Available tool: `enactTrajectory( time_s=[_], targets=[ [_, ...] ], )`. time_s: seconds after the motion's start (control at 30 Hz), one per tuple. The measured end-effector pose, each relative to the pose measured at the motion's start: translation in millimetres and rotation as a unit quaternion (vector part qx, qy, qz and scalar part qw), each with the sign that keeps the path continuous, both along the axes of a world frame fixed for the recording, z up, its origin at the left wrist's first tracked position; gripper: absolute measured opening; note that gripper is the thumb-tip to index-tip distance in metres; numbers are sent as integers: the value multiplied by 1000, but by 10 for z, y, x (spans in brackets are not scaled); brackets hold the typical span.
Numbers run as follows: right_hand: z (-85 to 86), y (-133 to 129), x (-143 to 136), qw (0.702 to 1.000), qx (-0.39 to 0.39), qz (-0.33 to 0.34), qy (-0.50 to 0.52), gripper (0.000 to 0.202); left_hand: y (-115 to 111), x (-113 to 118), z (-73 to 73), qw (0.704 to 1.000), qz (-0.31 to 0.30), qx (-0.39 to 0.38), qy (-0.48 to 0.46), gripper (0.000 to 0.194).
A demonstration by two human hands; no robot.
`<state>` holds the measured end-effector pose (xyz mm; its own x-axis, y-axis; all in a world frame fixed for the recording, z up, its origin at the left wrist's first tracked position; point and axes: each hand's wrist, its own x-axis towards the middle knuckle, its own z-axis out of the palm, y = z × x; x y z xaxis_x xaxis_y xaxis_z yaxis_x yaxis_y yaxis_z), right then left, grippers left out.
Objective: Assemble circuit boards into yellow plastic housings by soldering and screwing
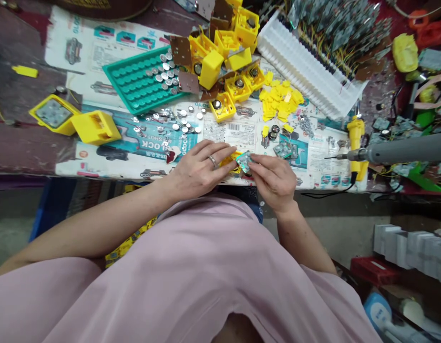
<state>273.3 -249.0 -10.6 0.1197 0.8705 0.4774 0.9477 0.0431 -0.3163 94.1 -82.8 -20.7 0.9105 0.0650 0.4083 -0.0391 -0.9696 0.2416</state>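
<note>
Near the table's front edge, my left hand (202,169), with a ring on one finger, is closed on a small yellow housing (235,162), mostly hidden by the fingers. My right hand (273,178) pinches a green circuit board (244,162) over the housing's right side. Thin yellow wires show between the two. Just right of them lie more circuit boards (285,150) and a few round dark parts (273,132). Behind my hands are silver button cells (184,127) and a yellow housing with a round metal part inside (222,105).
A green tray (134,85) sits at the back left, yellow housings (95,127) farther left. Small yellow pieces (281,99) and a white rack (313,66) stand behind right. A soldering iron (395,148) reaches in from the right, near a yellow tool (355,143).
</note>
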Motion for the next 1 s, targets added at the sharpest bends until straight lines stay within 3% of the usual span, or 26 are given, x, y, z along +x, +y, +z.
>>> enactTrajectory(
  time_s=[0.1, 0.27, 0.4, 0.6, 0.83, 1.0],
  targets=[
    [26, 43, -13, 1000, 27, -9, -8, 22, 3, -7, -14, 1000, 6, 20, -10, 23],
    [29, 110, -10, 998, -62, -26, -19, 22, 6, -24, -32, 999, 1, 8, -50, 23],
    [41, 131, -14, 999, -46, -8, -27, 23, -2, -89, -24, 998, 1, 5, -66, 25],
    [112, 150, -17, 994, -111, -4, 17, 26, -12, -166, -38, 999, -20, -6, -45, 31],
    [76, 126, -16, 999, -27, 30, -24, 26, -29, -141, -48, 995, -14, 39, -86, 25],
    [33, 121, -46, 999, 18, 31, 14, 25, -38, -107, -49, 989, 5, 79, -127, 16]
  ],
)
